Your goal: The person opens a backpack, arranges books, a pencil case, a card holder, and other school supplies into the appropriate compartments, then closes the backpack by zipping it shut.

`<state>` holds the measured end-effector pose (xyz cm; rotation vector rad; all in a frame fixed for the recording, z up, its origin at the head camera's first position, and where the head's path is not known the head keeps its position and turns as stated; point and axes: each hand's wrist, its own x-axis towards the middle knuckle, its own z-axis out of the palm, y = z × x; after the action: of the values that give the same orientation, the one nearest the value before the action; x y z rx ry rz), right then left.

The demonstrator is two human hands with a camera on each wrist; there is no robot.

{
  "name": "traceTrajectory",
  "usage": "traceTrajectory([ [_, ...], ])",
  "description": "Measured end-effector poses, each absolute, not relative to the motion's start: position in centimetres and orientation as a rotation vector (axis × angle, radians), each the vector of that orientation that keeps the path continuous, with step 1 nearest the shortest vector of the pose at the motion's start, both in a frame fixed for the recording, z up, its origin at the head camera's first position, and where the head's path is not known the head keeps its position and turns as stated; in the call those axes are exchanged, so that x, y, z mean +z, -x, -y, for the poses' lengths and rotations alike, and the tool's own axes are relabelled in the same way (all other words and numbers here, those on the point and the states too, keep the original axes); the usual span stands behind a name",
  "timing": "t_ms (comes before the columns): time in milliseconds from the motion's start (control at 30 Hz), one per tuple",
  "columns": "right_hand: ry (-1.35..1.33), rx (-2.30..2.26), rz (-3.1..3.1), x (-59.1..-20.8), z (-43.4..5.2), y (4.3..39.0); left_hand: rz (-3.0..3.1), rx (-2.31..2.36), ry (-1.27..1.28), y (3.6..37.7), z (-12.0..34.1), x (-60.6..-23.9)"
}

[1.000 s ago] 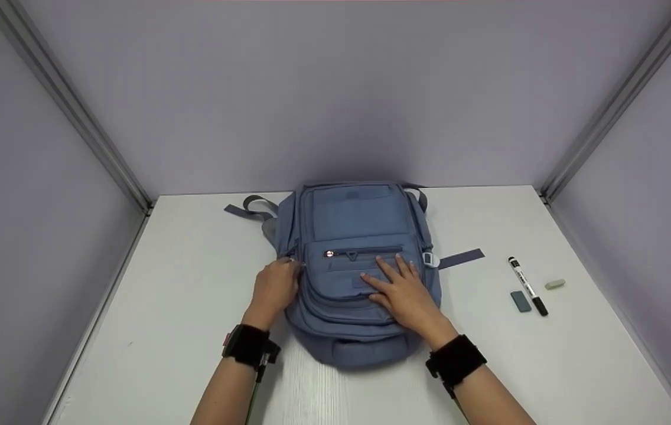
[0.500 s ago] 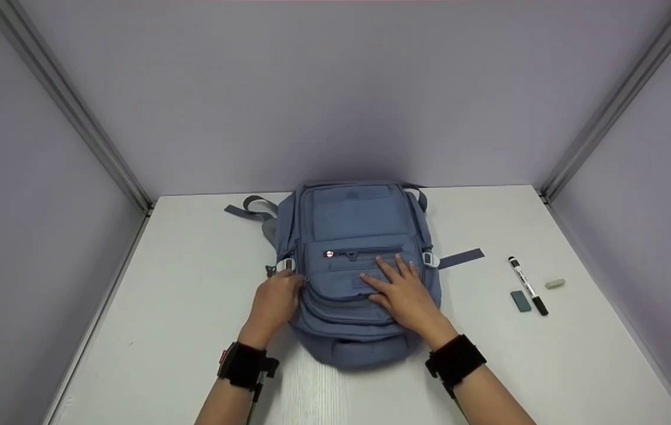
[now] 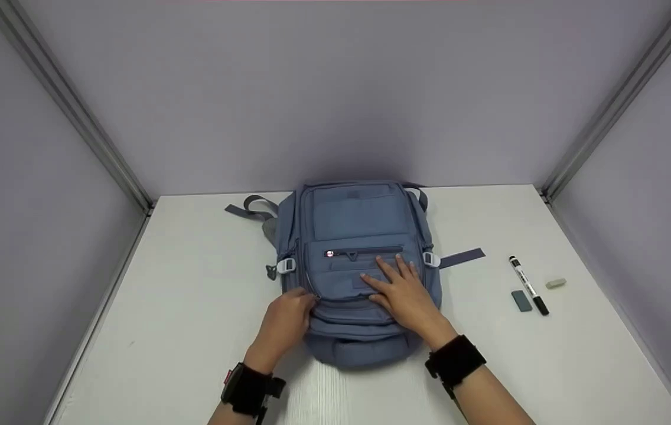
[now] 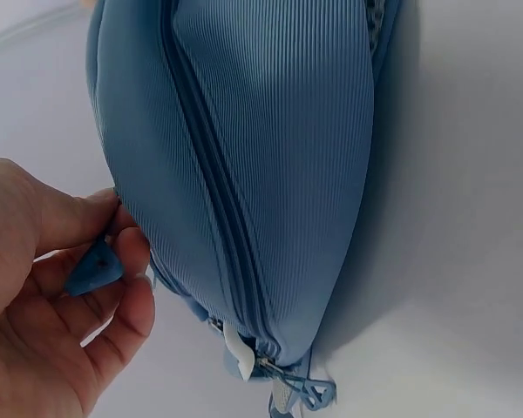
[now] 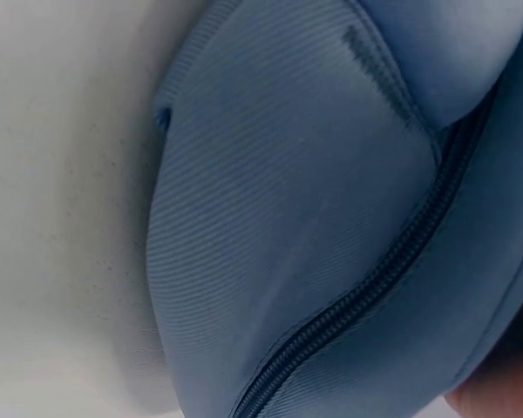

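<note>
Left hand (image 3: 285, 324), pinching zip pull (image 4: 96, 270), has slid down the side of backpack (image 3: 359, 218), which lies mid-desk (image 3: 182, 307) against the back edge, right hand (image 3: 406, 298) spread flat on its front; pull seems partway along its run.

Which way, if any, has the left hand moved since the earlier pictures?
Yes: in the head view, the left hand has moved downward and slightly right. It covered the left white buckle a second ago; now that buckle shows above it.
</note>
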<state>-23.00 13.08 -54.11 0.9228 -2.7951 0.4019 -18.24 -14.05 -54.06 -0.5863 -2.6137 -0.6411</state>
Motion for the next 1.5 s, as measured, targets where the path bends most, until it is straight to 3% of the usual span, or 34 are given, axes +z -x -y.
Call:
traceTrajectory([
  [833,-0.912,0.364,2.767,-54.7,-12.9,22.9,2.657,-0.604,0.617,17.3,7.8,-53.8],
  [1167,-0.855,0.424,2.646,-54.0,-10.8,21.0,2.564,-0.665,0.523,17.2,7.5,-53.3],
  [1500,-0.849,0.586,2.302,-54.9,-8.4,20.4,2.404,-0.729,0.659,17.3,7.6,-52.9],
])
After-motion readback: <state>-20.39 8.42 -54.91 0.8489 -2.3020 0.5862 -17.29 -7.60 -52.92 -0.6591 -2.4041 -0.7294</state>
